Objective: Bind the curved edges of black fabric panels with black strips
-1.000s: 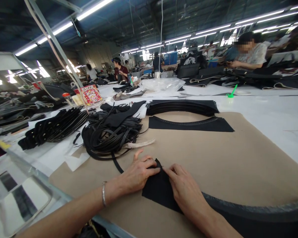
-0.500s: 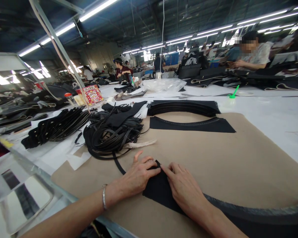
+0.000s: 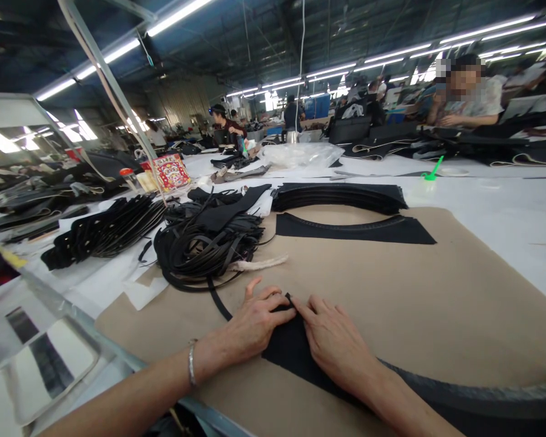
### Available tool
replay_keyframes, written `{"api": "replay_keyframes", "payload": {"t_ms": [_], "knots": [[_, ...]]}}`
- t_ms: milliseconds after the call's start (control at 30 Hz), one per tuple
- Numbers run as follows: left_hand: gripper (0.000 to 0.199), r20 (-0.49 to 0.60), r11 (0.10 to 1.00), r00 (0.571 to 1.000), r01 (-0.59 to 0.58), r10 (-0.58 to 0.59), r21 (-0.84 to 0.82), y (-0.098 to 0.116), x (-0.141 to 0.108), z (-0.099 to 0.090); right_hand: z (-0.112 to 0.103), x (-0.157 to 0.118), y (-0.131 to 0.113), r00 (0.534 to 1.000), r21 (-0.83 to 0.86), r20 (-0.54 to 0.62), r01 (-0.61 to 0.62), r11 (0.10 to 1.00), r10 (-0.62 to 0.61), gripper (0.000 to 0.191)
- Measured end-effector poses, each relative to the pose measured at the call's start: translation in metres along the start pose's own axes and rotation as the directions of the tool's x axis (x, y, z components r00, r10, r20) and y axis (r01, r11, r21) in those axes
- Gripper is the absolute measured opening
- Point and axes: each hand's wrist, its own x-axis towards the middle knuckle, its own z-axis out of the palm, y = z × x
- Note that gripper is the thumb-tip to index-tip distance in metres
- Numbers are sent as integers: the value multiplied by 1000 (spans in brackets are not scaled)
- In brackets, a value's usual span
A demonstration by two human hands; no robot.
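Observation:
A black curved piece [image 3: 287, 351] lies on brown board [image 3: 368, 291], its narrow end under both hands. My left hand [image 3: 257, 318], with a bracelet at the wrist, has its thumb and fingertips closed on that end. Opposite it, my right hand [image 3: 334, 337] pinches the same end near its pointed corner, fingertips almost touching the left ones. My right forearm covers the middle of the piece, which reappears at the lower right. A thin black strip [image 3: 218, 300] runs from the tangled black strips [image 3: 195, 249] to behind my left hand.
Behind the hands lie a single black curved piece [image 3: 355, 230] and a stack of black pieces [image 3: 339, 197]. More black pieces [image 3: 109, 227] are at left. A green object [image 3: 432, 170], a plastic bag [image 3: 295, 155] and a red patterned box [image 3: 171, 171] stand farther back. People work beyond.
Both hands stay almost in place on the black piece, with the right fingers shifting very slightly. The view has moved a little, and a person at the back right has changed posture.

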Motion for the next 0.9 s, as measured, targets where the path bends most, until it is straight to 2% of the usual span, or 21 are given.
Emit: {"api": "replay_keyframes", "payload": {"t_ms": [233,367,500,667,800,900], "knots": [[45,7,999,1000,6,-7,41,4,0,-3,-6,12,-14,995,24,63,-80,996,79,59],[46,-7,999,1000,21,-20,45,5,-1,-4,-7,15,-18,995,31,46,-88,996,86,59],[46,-2,998,1000,31,-31,46,6,-1,-3,-6,3,-7,998,68,-21,-60,996,61,60],[41,4,999,1000,13,-14,42,7,-1,-4,-6,-17,5,995,114,-38,-88,990,93,46],[42,-6,1000,1000,4,-4,2,8,0,-6,-15,-23,7,994,153,-18,-105,983,109,23],[34,-82,997,995,60,-64,-44,12,5,-8,-19,-24,7,993,155,-25,-110,982,115,9]]}}
